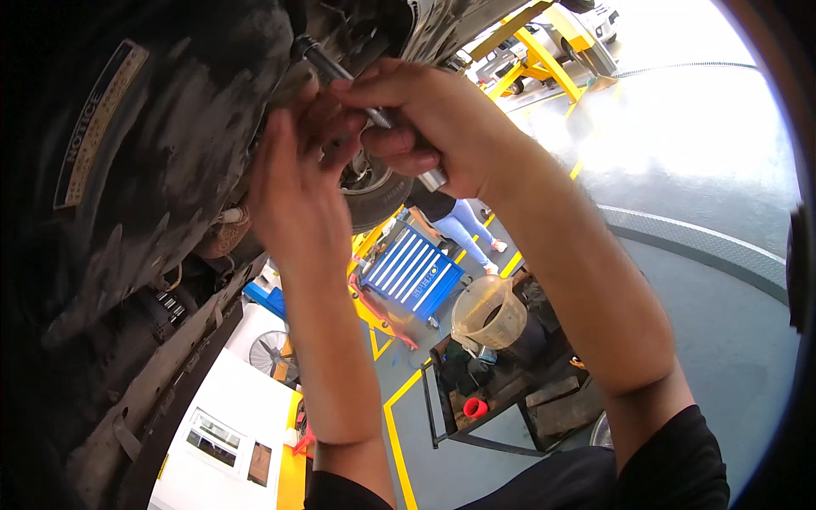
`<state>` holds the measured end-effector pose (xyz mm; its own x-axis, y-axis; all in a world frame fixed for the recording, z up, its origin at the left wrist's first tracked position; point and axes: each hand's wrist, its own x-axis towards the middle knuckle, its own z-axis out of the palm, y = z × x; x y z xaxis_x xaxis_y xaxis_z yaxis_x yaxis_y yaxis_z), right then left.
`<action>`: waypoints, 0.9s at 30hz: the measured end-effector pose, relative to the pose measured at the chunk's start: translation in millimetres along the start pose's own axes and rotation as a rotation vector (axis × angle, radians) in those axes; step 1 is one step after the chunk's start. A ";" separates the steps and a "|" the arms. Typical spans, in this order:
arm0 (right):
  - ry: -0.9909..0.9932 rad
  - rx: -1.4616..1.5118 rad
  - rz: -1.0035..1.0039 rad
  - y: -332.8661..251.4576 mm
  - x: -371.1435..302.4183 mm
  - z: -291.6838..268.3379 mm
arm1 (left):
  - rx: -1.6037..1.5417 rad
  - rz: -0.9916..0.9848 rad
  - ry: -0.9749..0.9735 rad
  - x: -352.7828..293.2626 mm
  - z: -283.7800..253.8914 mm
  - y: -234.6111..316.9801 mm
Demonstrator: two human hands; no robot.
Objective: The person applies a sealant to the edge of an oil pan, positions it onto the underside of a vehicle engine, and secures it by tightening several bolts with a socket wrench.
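Right hand (442, 115) grips a silver socket tool (326, 63) by the underbody panel's (195, 110) right edge, seemingly positioning it; left hand's (299, 191) hold unclear; next, alignment likely needs steadiness.

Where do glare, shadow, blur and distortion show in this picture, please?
In the head view, glare whitens the floor at upper right; the same view leaves much of the vehicle's underside dark, shows the left hand somewhat blurred, and bows the patterned metal strip, probably through its fisheye lens.
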<state>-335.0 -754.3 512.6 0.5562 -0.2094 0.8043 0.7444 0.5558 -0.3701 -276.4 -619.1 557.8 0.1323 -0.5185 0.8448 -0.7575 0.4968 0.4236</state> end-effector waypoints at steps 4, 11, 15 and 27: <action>0.031 -0.028 -0.046 4.4 2.6 10.8 | -0.345 -0.164 -0.153 41.6 11.4 -4.7; 0.338 -0.632 -0.207 28.1 -22.4 22.1 | -0.271 -0.186 0.039 54.4 13.8 -8.7; 0.683 -1.469 -0.560 55.0 -35.7 23.9 | -0.181 -0.206 0.086 54.2 18.3 -6.3; 0.597 -1.500 -0.674 50.8 -39.4 27.7 | -0.289 -0.163 0.050 69.3 1.2 -20.3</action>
<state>-329.3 -695.5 475.0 -0.1756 -0.5033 0.8461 0.3579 -0.8333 -0.4214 -252.6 -665.9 607.3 0.2736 -0.5761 0.7702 -0.5123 0.5904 0.6237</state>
